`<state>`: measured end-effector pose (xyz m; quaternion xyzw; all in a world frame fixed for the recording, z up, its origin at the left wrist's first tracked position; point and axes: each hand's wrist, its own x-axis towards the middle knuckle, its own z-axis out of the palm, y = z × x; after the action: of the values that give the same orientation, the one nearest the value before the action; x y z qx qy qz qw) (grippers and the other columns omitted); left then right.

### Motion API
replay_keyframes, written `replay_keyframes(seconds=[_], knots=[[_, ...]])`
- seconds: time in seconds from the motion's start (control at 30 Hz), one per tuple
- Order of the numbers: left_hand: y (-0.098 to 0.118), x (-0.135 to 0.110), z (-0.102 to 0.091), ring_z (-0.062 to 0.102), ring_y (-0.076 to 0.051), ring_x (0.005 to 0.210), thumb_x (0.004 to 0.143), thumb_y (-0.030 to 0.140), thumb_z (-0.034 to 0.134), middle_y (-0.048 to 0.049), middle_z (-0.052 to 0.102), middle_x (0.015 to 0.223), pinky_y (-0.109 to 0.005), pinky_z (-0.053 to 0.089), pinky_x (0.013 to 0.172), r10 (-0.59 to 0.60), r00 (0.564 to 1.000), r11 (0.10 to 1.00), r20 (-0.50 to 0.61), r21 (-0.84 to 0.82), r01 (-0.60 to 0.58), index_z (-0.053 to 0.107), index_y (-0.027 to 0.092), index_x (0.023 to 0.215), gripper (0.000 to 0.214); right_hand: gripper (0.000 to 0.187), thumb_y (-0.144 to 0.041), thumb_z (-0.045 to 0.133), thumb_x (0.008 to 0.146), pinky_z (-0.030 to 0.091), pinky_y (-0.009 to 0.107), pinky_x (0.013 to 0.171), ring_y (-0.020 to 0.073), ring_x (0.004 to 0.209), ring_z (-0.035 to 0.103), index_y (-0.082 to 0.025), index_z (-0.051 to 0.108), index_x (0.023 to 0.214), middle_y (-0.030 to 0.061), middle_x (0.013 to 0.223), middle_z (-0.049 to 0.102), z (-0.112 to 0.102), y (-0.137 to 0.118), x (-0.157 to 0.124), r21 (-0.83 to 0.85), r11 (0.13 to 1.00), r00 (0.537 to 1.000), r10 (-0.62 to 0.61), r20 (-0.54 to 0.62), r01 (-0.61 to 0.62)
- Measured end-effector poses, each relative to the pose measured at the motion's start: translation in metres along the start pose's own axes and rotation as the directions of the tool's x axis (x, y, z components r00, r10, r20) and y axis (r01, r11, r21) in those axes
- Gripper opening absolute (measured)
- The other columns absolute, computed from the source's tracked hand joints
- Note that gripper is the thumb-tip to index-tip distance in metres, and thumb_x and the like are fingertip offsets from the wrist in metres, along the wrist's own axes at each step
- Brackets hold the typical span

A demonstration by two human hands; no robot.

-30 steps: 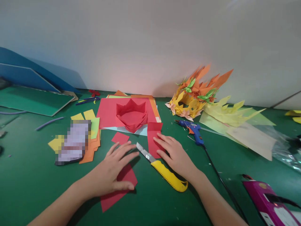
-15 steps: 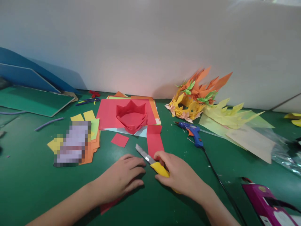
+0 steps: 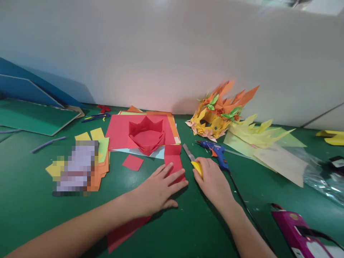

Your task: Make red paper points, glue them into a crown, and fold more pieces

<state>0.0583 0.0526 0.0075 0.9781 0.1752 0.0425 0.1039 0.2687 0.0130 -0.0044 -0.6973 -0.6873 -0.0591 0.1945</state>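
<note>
My left hand (image 3: 161,190) lies with fingers spread over a red paper strip (image 3: 173,161), its fingertips resting on the lower part. Under my left forearm another piece of red paper (image 3: 126,233) shows partly. My right hand (image 3: 213,179) grips a yellow utility knife (image 3: 197,167) whose blade points up and to the left, just right of the strip and apart from it. Behind my left hand are a small red paper square (image 3: 133,162) and a folded red paper crown (image 3: 147,136), which sits on a red sheet (image 3: 116,130).
A blue glue gun (image 3: 215,151) with a black cord lies beyond my right hand. Decorated orange and yellow paper crowns (image 3: 212,118) stand behind it. A purple box (image 3: 290,229) is at the lower right. Left are a blurred phone-like object (image 3: 77,166) and colored paper squares (image 3: 103,150).
My left hand has moved right and forward onto the red strip, fingers spreading. My right hand has carried the knife right and away from me. The view has shifted slightly.
</note>
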Motion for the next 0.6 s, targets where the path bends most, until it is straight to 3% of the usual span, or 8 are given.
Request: replay_keyframes(seconds=[0.1, 0.23, 0.37, 0.5, 0.6], knots=[[-0.002, -0.002, 0.006, 0.036, -0.037, 0.132, 0.083, 0.043, 0.061, -0.0141, 0.044, 0.143, -0.055, 0.030, 0.107, -0.001, 1.000, 1.000, 0.013, 0.004, 0.001, 0.041, 0.019, 0.136, 0.062, 0.026, -0.021, 0.043, 0.088, 0.048, 0.043, 0.075, 0.0296, 0.090, 0.060, -0.012, 0.058, 0.106, 0.0170, 0.099, 0.064, -0.003, -0.010, 0.002, 0.003, 0.992, 0.990, -0.126, -0.055, 0.127], [-0.005, -0.010, 0.004, 0.048, -0.030, 0.124, 0.088, 0.030, 0.057, -0.0132, 0.055, 0.131, -0.051, 0.032, 0.106, -0.008, 0.999, 0.999, -0.044, -0.031, 0.007, 0.048, 0.016, 0.128, 0.044, 0.035, -0.017, 0.037, 0.092, 0.046, 0.044, 0.093, 0.0255, 0.113, 0.055, -0.015, 0.056, 0.121, 0.0130, 0.123, 0.061, -0.001, -0.027, 0.003, 0.198, 0.919, 0.938, -0.346, -0.008, 0.341], [-0.006, -0.016, -0.001, 0.057, -0.025, 0.107, 0.086, 0.021, 0.057, -0.0105, 0.062, 0.112, -0.044, 0.042, 0.098, -0.046, 0.995, 0.998, -0.085, -0.036, 0.043, 0.057, 0.017, 0.112, 0.027, 0.039, -0.018, 0.037, 0.093, 0.045, 0.046, 0.097, 0.0249, 0.121, 0.051, -0.016, 0.055, 0.127, 0.0114, 0.132, 0.057, 0.009, -0.036, 0.000, 0.254, 0.895, 0.912, -0.400, 0.092, 0.367], [-0.008, -0.022, -0.002, 0.060, -0.022, 0.094, 0.087, 0.016, 0.055, -0.0088, 0.063, 0.102, -0.037, 0.050, 0.085, -0.064, 0.994, 0.997, -0.092, -0.057, 0.059, 0.057, 0.017, 0.109, 0.023, 0.038, -0.021, 0.041, 0.092, 0.044, 0.047, 0.098, 0.0262, 0.123, 0.049, -0.015, 0.055, 0.127, 0.0111, 0.132, 0.056, 0.009, -0.037, -0.001, 0.249, 0.894, 0.897, -0.415, 0.151, 0.371], [-0.012, -0.026, -0.003, 0.061, -0.022, 0.090, 0.089, 0.022, 0.054, -0.0073, 0.063, 0.096, -0.038, 0.051, 0.083, -0.116, 0.973, 0.989, -0.201, -0.109, 0.096, 0.058, 0.018, 0.103, 0.015, 0.035, -0.022, 0.044, 0.092, 0.044, 0.047, 0.097, 0.0266, 0.118, 0.052, -0.015, 0.058, 0.123, 0.0098, 0.127, 0.060, 0.005, -0.038, -0.001, 0.268, 0.888, 0.888, -0.426, 0.175, 0.374]])
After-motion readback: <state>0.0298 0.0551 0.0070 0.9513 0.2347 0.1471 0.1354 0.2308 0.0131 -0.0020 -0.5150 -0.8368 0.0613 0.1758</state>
